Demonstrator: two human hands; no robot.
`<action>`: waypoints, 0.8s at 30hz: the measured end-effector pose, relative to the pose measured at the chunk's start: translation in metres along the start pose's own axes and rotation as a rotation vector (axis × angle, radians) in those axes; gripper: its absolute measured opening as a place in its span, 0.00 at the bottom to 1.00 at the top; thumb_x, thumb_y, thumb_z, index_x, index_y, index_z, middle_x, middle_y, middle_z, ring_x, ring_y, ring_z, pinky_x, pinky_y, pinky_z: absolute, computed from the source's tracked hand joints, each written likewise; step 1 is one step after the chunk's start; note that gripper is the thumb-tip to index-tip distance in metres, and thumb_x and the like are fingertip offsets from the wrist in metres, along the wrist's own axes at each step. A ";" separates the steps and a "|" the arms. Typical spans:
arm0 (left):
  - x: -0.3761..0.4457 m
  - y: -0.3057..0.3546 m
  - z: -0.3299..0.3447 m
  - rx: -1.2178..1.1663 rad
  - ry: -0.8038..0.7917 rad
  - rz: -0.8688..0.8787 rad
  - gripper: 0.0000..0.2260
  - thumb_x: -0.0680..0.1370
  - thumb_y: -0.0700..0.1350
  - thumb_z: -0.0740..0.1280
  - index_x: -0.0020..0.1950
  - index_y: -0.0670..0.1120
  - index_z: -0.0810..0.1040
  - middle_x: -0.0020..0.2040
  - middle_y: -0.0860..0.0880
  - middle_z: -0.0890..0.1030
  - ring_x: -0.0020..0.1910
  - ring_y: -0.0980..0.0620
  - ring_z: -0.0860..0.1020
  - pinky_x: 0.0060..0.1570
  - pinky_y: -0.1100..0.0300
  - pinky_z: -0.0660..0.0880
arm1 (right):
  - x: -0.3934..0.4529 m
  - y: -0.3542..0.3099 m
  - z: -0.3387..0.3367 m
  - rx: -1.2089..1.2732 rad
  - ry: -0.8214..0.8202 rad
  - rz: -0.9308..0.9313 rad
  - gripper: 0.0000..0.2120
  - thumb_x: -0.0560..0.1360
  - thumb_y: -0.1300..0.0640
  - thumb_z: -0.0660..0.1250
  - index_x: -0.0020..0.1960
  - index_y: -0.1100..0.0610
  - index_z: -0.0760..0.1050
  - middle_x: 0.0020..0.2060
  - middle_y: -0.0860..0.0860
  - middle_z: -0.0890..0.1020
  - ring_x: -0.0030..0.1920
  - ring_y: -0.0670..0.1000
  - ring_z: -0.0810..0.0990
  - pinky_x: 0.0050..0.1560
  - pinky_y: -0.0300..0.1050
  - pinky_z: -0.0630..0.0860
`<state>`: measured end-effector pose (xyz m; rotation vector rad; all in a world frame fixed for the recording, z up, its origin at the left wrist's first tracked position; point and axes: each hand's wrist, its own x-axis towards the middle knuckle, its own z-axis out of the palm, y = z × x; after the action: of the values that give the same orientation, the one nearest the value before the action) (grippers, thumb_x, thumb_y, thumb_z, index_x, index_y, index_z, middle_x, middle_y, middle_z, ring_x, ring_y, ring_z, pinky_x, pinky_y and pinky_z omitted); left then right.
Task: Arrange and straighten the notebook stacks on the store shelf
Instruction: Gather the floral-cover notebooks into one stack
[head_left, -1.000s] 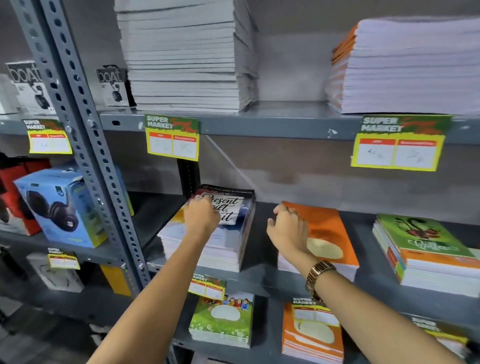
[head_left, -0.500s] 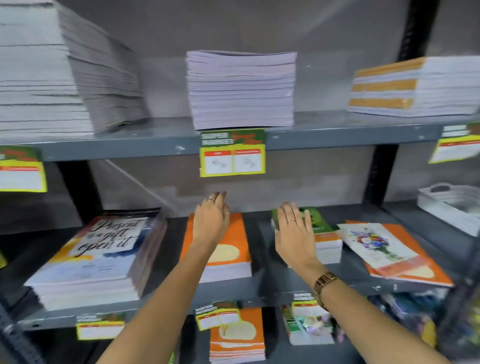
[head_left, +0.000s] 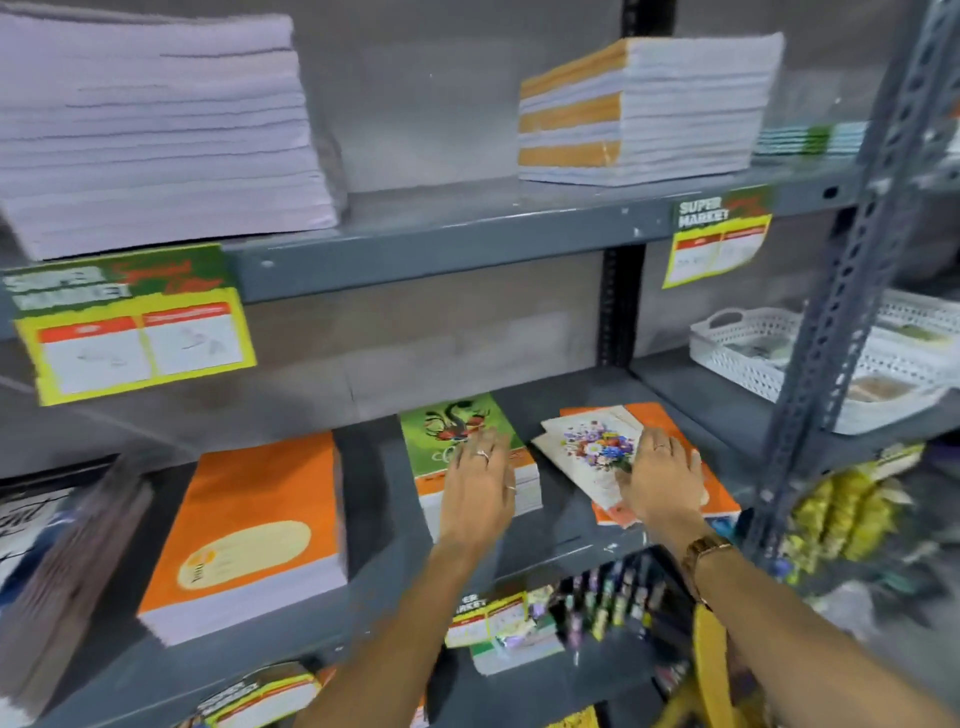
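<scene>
Both hands shifted rightward, left hand (head_left: 480, 493) flat on green-covered stack (head_left: 462, 431), right hand (head_left: 660, 480) flat on floral notebook (head_left: 587, 447), fingers released

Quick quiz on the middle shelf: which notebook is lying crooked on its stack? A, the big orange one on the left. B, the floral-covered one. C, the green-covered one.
B: the floral notebook sits skewed across the orange stack beneath it, under the right hand.

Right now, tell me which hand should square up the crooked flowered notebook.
Right. The right hand already lies on the flowered notebook, which sits askew on the orange stack. The left hand is over the green-covered stack beside it.
</scene>
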<state>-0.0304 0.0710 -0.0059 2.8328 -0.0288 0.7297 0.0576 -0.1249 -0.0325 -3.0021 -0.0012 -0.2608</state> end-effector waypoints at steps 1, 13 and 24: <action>-0.001 0.008 0.009 -0.017 0.019 0.047 0.16 0.73 0.36 0.67 0.61 0.36 0.76 0.60 0.37 0.79 0.61 0.39 0.77 0.61 0.45 0.73 | 0.003 0.006 0.002 0.006 -0.050 0.046 0.37 0.74 0.43 0.62 0.74 0.62 0.53 0.74 0.57 0.62 0.73 0.57 0.61 0.73 0.56 0.59; -0.019 0.031 0.083 -0.010 -0.322 0.156 0.23 0.81 0.47 0.51 0.74 0.39 0.57 0.75 0.42 0.60 0.76 0.46 0.55 0.75 0.52 0.49 | 0.034 0.025 -0.004 0.155 -0.401 0.317 0.59 0.60 0.33 0.74 0.72 0.70 0.52 0.70 0.63 0.61 0.69 0.60 0.61 0.63 0.57 0.71; -0.039 0.007 0.077 -0.027 -0.520 0.161 0.26 0.81 0.53 0.48 0.76 0.44 0.47 0.78 0.47 0.49 0.77 0.51 0.45 0.76 0.58 0.43 | 0.043 0.013 -0.030 0.550 -0.022 0.399 0.25 0.74 0.54 0.68 0.64 0.68 0.66 0.65 0.66 0.69 0.62 0.67 0.73 0.60 0.57 0.73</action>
<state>-0.0290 0.0467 -0.0887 2.9314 -0.3468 -0.0004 0.0952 -0.1421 0.0029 -2.3911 0.4420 -0.1504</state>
